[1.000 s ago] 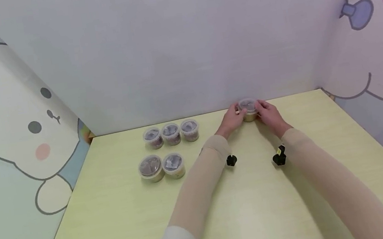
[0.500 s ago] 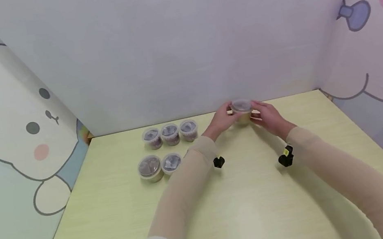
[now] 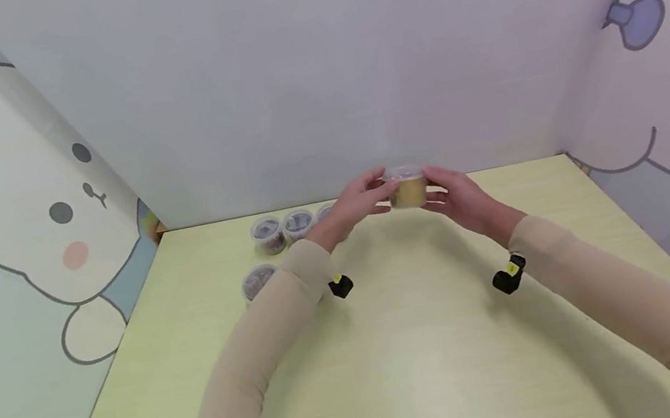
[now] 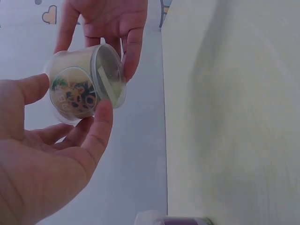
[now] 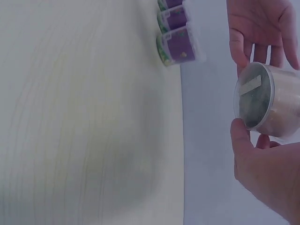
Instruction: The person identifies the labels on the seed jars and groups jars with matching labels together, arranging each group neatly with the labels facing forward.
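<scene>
A round clear plastic tub [image 3: 408, 192] with a transparent lid and pale yellow contents is held up above the far part of the table, between both hands. My left hand [image 3: 361, 203] grips its left side, and my right hand [image 3: 462, 198] grips the right side. In the left wrist view the tub [image 4: 74, 91] shows a round label with a dark, colourful picture. A pale strip lies under the lid [image 5: 255, 93] in the right wrist view. Thumbs and fingertips press on the wall and around the rim.
Lidded tubs stand at the left: a back row [image 3: 267, 235] and a nearer tub [image 3: 259, 278], with the left forearm covering part of the group. Purple labels show on the back-row tubs [image 5: 179, 45]. Behind the pale yellow table [image 3: 420, 341] rises a white wall [image 3: 303, 83].
Both hands have lifted the tub from the back of the table and carried it left. It has tilted, showing more of its side. The left forearm now covers more of the other tubs.
</scene>
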### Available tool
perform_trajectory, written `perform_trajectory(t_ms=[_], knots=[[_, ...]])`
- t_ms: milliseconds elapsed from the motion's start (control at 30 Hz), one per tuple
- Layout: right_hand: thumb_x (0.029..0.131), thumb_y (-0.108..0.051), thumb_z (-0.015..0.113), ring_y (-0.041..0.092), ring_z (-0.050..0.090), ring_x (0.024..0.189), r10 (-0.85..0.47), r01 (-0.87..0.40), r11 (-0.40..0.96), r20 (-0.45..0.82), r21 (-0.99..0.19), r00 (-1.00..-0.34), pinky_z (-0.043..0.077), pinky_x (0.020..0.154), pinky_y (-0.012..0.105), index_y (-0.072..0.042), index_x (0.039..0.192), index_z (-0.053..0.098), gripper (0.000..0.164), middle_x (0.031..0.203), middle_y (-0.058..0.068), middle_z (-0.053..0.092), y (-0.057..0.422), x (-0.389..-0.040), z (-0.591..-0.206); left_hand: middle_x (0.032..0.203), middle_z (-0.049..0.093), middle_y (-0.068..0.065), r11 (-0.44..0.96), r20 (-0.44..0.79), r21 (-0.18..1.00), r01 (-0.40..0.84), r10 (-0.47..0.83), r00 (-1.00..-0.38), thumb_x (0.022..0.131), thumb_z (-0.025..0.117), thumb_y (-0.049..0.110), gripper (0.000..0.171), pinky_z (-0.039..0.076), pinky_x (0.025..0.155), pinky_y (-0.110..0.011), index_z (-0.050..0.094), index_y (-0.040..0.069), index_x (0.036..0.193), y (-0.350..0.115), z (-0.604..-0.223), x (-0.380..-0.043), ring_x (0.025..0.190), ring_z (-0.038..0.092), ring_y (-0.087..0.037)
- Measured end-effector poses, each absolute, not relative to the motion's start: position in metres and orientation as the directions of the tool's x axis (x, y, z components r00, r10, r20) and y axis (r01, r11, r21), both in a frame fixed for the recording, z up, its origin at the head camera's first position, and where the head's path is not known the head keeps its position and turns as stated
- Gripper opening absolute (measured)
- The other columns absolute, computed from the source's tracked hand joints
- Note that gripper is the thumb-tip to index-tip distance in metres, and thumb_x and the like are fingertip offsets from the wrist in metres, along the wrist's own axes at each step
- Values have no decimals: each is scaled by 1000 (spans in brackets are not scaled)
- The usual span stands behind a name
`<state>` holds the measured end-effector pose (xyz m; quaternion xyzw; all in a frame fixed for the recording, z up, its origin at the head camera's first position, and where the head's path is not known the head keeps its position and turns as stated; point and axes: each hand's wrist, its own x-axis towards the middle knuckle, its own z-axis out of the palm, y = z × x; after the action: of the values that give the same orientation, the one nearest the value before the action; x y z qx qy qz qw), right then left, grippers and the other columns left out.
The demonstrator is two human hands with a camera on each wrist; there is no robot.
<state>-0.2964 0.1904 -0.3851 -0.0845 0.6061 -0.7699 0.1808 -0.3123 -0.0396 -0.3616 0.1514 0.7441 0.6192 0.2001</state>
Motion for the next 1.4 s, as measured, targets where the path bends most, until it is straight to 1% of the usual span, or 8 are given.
perform_trajectory(t_ms=[200,333,433,567,700,867,1200,1400], knots=[[108,-45,44,27,50,126,-484,164,-112,-91,-980,-871,44,108,37,-2,154,32,64,144,12,42,173,-283,-378,144,50,-11,199,-98,980,5,506,-857,106,54,34,66,51,100,-44,26,7,160,-66,-354,-295,126,56,-27],[107,-44,48,30,52,128,-522,151,-47,-105,-987,-847,41,111,42,1,155,28,68,147,15,40,166,-275,-376,141,52,-11,189,-76,982,28,521,-851,107,53,33,66,50,101,-46,26,6,160,-78,-355,-283,124,57,-27],[107,-43,50,31,52,128,-541,150,-20,-115,-989,-833,40,111,45,1,156,27,69,148,17,39,160,-270,-377,140,52,-9,199,-78,980,32,521,-850,106,54,34,62,49,102,-46,31,8,158,-88,-356,-273,124,56,-26],[107,-41,52,33,50,129,-555,161,-21,-122,-987,-823,39,112,47,0,155,27,68,148,19,40,152,-264,-380,140,54,-8,217,-95,976,24,524,-847,106,56,34,61,50,101,-43,35,8,156,-100,-358,-263,123,57,-25],[106,-40,53,35,47,133,-553,175,-42,-123,-984,-824,37,113,50,1,155,26,69,148,19,39,148,-260,-385,135,58,-12,201,-138,979,-29,555,-820,107,55,32,53,51,101,-40,45,1,148,-107,-360,-262,121,59,-27],[106,-40,54,35,42,137,-562,179,-37,-128,-983,-817,36,113,51,1,156,24,71,150,19,37,149,-258,-388,130,59,-20,185,-232,971,-149,595,-770,108,53,28,42,49,103,-44,56,-5,135,-111,-363,-265,121,59,-37],[106,-39,54,37,42,136,-568,187,-31,-137,-982,-811,38,111,52,2,156,23,71,149,21,37,147,-255,-392,130,58,-19,172,-234,972,-161,619,-750,107,54,29,45,42,108,-54,52,-4,138,-116,-368,-264,126,52,-46],[106,-39,54,38,43,135,-572,187,-34,-135,-982,-809,39,111,52,2,156,24,71,149,22,37,144,-254,-392,133,56,-21,173,-227,973,-151,624,-748,108,53,29,45,41,108,-55,50,-4,139,-119,-368,-262,127,50,-49]])
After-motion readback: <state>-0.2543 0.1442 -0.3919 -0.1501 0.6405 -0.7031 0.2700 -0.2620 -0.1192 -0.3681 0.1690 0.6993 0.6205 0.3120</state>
